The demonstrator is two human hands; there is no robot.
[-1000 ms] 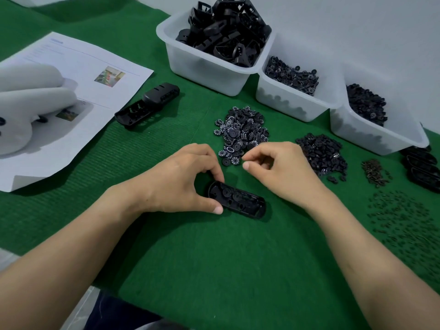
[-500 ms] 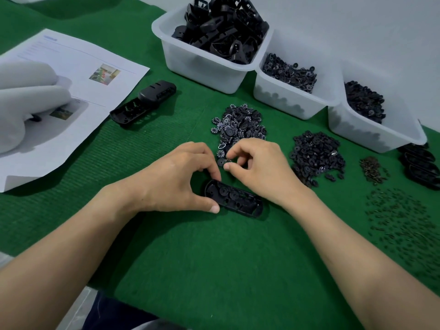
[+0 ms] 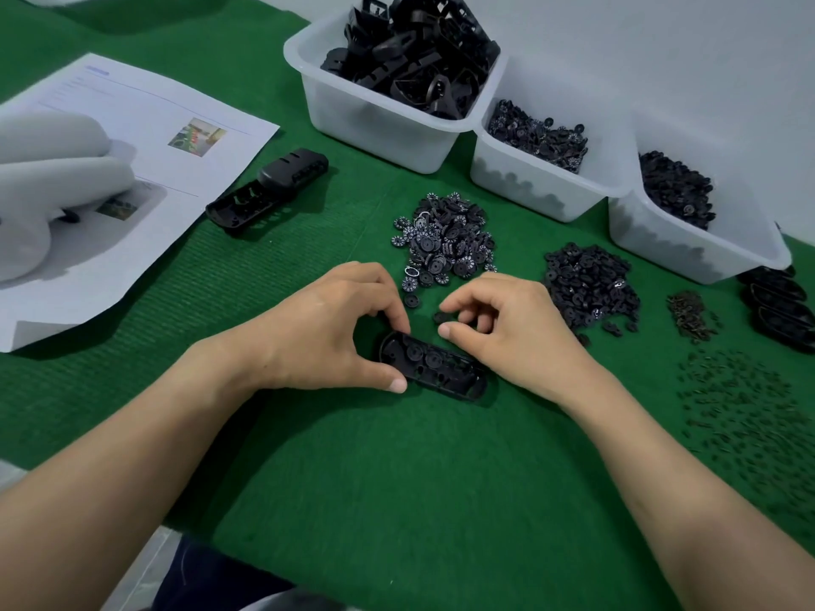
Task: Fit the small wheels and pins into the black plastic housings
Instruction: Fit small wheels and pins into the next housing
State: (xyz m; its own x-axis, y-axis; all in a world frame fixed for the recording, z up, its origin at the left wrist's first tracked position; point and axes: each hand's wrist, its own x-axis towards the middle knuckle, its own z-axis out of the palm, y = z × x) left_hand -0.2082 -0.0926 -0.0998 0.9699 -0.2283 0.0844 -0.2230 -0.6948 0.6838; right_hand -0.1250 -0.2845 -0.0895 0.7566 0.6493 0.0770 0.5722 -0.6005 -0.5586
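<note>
A printed sheet [image 3: 145,138] lies on the green mat [image 3: 397,478], a pale glove [image 3: 53,178] resting on it.

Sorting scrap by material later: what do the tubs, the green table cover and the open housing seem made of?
Tubs: translucent white plastic; contents show dimly through the walls. Table cover: matte green textile, probably felt or carpet, by its ribbed texture. Housing: black moulded plastic, matte, with faint sheen.
</note>
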